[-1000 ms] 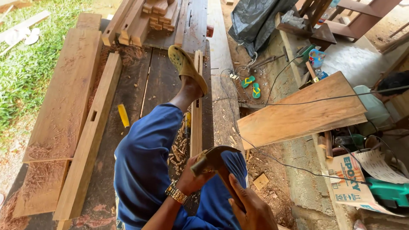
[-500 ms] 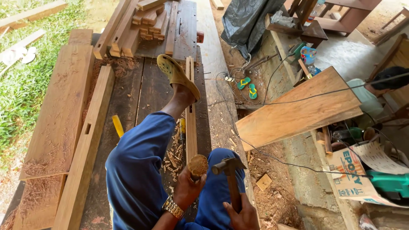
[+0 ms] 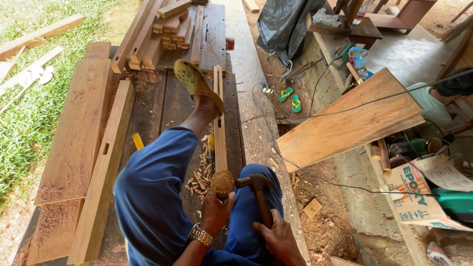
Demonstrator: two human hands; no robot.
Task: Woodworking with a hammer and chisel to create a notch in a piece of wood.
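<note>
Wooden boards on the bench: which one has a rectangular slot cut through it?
The long pale beam left of the blue-trousered leg: a small dark mortise shows about midway along it. The wide plank beside it and the narrow strip under the foot show no slot.

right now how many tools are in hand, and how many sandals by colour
hammer: 1
chisel: 1
yellow sandal: 1
green sandals: 2
total: 5
</note>
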